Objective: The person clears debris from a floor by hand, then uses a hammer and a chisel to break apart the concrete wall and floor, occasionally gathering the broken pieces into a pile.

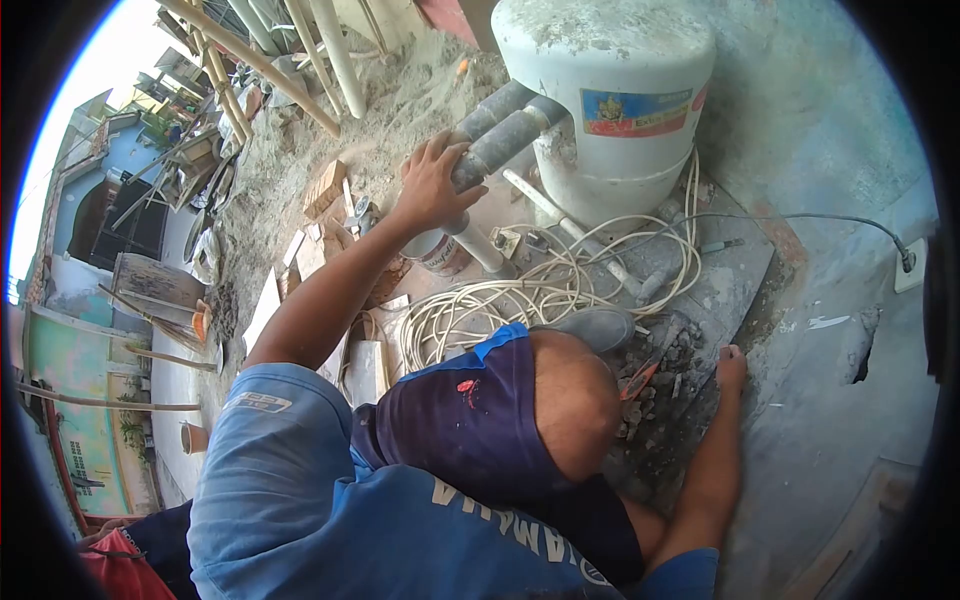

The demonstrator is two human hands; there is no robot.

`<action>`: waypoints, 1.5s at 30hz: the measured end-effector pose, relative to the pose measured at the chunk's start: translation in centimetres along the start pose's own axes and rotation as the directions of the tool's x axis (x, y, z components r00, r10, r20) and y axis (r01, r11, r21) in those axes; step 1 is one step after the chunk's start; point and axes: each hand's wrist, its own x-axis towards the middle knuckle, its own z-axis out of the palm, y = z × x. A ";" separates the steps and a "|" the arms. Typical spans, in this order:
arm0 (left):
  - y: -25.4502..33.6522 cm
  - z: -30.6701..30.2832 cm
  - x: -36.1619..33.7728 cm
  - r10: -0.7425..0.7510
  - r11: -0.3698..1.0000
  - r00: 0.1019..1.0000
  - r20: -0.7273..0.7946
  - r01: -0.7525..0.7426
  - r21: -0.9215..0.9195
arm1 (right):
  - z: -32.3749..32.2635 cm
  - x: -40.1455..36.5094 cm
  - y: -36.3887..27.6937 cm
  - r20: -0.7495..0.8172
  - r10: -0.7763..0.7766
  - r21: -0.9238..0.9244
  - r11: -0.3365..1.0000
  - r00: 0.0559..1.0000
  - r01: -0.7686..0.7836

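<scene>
My left hand [432,190] lies over the end of a thick grey pipe [505,145], fingers curled across it and thumb along its near side. That pipe runs to a white pump housing [625,130] with a blue and red label. Low beside the wall, my right hand [732,369] is closed at the edge of broken rubble [665,365]; anything inside it is hidden. An orange object [640,380], perhaps a tool handle, sits in the rubble between my knee and right hand.
Coiled cream cable or hose [480,320] spreads before my knee. A black cord runs to a wall socket [910,265]. A paint bucket [440,252] stands under the pipe. Bamboo poles [255,65] lean at the upper left. Part of another person [125,565] shows at the lower left.
</scene>
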 end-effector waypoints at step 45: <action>-11.6 -11.3 -15.5 -0.070 0.937 0.863 0.501 -0.115 0.329 | -0.9 -8.1 0.2 -0.111 0.369 0.060 0.929 0.923 -0.365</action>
